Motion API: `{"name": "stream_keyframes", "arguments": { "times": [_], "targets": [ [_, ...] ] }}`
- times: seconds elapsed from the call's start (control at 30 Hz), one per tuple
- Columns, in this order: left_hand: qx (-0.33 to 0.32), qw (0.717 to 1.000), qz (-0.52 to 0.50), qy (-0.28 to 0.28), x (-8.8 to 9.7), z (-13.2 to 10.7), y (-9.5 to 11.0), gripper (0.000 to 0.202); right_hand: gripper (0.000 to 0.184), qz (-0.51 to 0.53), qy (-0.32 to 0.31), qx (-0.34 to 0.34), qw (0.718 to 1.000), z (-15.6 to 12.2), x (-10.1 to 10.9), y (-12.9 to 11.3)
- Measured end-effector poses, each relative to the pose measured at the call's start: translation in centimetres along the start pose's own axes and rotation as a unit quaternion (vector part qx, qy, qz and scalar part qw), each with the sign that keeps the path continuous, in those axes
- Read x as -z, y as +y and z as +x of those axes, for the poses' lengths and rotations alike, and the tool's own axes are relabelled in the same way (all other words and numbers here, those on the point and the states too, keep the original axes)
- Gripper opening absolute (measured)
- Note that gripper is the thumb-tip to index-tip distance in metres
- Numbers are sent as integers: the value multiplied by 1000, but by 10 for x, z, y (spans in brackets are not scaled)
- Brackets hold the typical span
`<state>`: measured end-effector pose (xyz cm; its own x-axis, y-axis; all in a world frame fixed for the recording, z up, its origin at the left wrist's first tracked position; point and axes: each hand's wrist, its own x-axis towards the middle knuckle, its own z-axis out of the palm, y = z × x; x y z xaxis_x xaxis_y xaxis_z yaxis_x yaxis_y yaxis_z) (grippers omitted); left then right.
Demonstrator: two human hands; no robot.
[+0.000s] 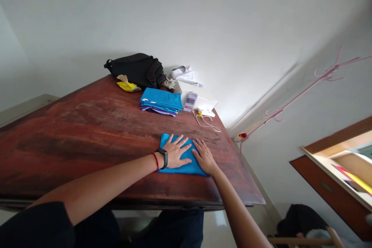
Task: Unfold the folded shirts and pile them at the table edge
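Observation:
A folded blue cloth (186,169) lies flat near the front edge of the dark red wooden table (87,139). My left hand (176,153) rests palm down on its left part, fingers spread, with a black band and a red string on the wrist. On the right part of the cloth lies my right hand (204,157), also flat with fingers apart. Both palms press on the cloth and hide some of it. Farther back stands a stack of folded blue and purple cloths (161,99), apart from my hands.
Behind the stack sits a black backpack (136,68) with a yellow packet (128,86) before it. A white box (206,104), a white cord (206,124) and a white strapped item (186,74) are at the back right. A pink coat stand (302,75) leans into view right of the table.

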<state>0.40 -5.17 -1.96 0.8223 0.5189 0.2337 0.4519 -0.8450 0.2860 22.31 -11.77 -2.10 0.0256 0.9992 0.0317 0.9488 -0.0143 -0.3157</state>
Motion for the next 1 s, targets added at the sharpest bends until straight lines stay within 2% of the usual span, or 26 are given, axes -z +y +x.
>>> {"name": "stream_keyframes", "arguments": {
  "times": [0.1, 0.2, 0.3, 0.43, 0.53, 0.7, 0.87, 1.0],
  "targets": [
    [-8, 1000, 1, -16, 5, -3, -3, 87, 61, -4, -13, -24, 1000, -2, 5, 4],
    [-27, 999, -1, -25, 8, -8, -7, 89, 63, -3, -17, -44, 999, -10, 12, 3],
    [-34, 999, -8, -30, 10, -12, -10, 91, 63, -33, 23, -46, 998, -16, 21, -8],
    [-27, 998, -17, -50, 15, -13, -8, 98, 59, -24, 88, 38, 995, -11, 25, -36],
    [-23, 998, -4, -64, 21, -12, -4, 100, 58, 4, 57, 87, 995, -2, 13, -53],
    [-27, 998, 17, -62, 26, -14, -2, 93, 64, -40, -2, 28, 999, 6, -3, -55],
    [-15, 998, 30, -62, 20, -12, -8, 88, 61, -81, -4, -40, 996, 12, 2, -48],
    [-8, 996, 48, -69, 17, -11, -8, 86, 59, -62, 17, -45, 997, 14, 2, -46]
  ]
}}
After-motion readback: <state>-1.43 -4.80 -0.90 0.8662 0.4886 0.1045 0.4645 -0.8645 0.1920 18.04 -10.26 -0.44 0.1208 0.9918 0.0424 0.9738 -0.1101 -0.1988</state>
